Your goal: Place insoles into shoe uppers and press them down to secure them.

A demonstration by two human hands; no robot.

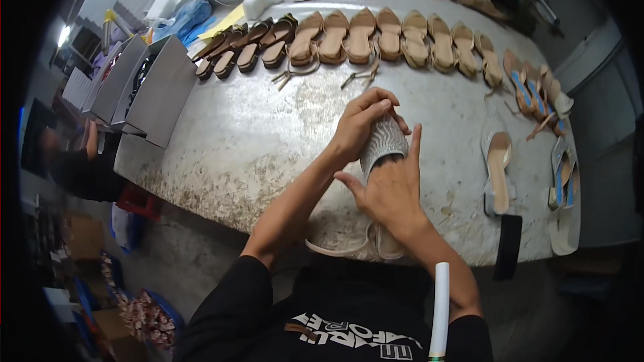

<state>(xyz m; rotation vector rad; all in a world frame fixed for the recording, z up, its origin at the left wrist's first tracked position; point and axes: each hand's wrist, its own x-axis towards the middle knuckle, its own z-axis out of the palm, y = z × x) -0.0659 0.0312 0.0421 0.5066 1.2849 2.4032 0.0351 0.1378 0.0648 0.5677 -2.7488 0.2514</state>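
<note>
A silver sandal (pixel 384 144) with a glittery, wavy-lined upper is between my two hands above the near middle of the table. My left hand (pixel 362 124) is closed over its toe end, fingers wrapped round the far side. My right hand (pixel 396 191) reaches into the sandal's opening; its middle fingers are hidden inside the upper. The thumb and one outer finger of that hand stretch out, apart from the sandal. The sandal's pale heel end (pixel 387 243) shows beside my right forearm, with a thin light strap (pixel 335 251) looping to the left.
Rows of tan sandals (pixel 362 37) and dark sandals (pixel 248 47) line the table's (pixel 255 134) far side. At right lie a silver sandal (pixel 498 171), a black block (pixel 508 247) and more shoes. Shoe boxes (pixel 157 94) stand left, near another person's arm (pixel 92 139). A white tube (pixel 439 308) shows close up.
</note>
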